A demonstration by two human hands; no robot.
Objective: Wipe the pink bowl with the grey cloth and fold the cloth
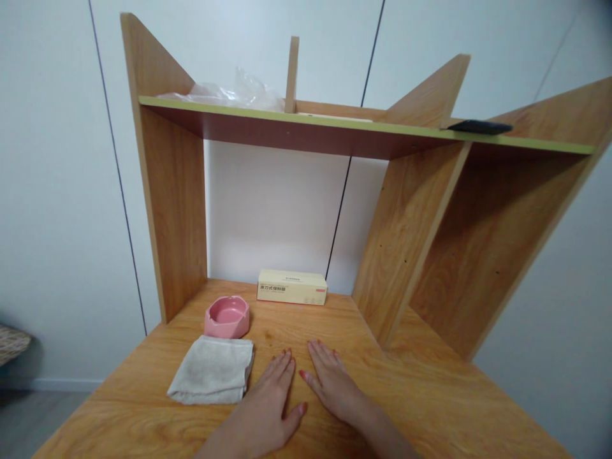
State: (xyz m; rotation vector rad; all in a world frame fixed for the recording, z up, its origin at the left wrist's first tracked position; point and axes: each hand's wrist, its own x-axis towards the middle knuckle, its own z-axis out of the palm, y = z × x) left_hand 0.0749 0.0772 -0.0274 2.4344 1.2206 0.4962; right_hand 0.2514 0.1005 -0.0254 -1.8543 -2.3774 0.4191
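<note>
Both of my hands lie palm down on the wooden desk (411,408), fingers stretched forward, and neither holds anything. My left hand (268,401) rests just right of a folded grey cloth (213,370), its thumb pointing to the right. My right hand (332,382) lies beside it, thumb out toward the left hand, without touching it. Behind the cloth stands a pink ashtray (227,326) with angular sides. Farther back, in front of the wall, is a long cream cling film box (291,288) with printed lettering.
A wooden shelf unit (406,236) stands on the desk, its upright panels at left and right. On its upper board (335,131) lie crumpled clear plastic (239,92) and a flat black object (480,127). Patterned fabric (12,344) shows at far left.
</note>
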